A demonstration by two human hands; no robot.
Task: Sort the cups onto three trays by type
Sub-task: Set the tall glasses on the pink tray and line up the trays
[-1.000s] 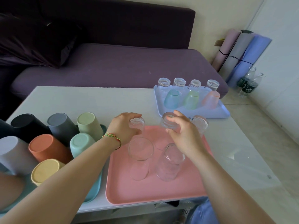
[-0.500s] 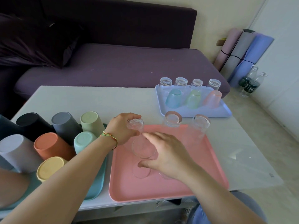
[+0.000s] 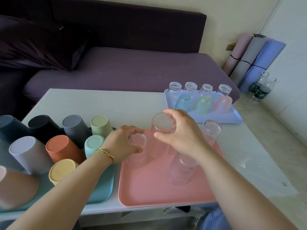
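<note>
We see three trays; on the teal tray (image 3: 99, 191), at left, matte coloured cups (image 3: 63, 146) stand upside down; on the pink tray (image 3: 149, 193), in the middle, are clear glasses, base up: a ribbed glass (image 3: 137, 143) gripped by the left hand (image 3: 123, 145), a smooth glass (image 3: 162, 125) gripped by the right hand (image 3: 184, 135); on the blue tray (image 3: 232, 117), at far right, four small glasses (image 3: 191, 87) stand behind three tinted cups (image 3: 201, 103).

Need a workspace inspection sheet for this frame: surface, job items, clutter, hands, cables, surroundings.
Surface: white table carrying teal tray, pink tray, blue tray.
Job's things: opaque cups inverted on teal tray; clear glasses on pink tray; small glasses and tinted cups on blue tray.
Clutter: nothing seen.
Hands: left hand grips textured glass; right hand grips smooth glass near its upturned base.
Cables: nothing seen.
Surroundings: purple sofa, rolled mats, water bottles on floor.
</note>
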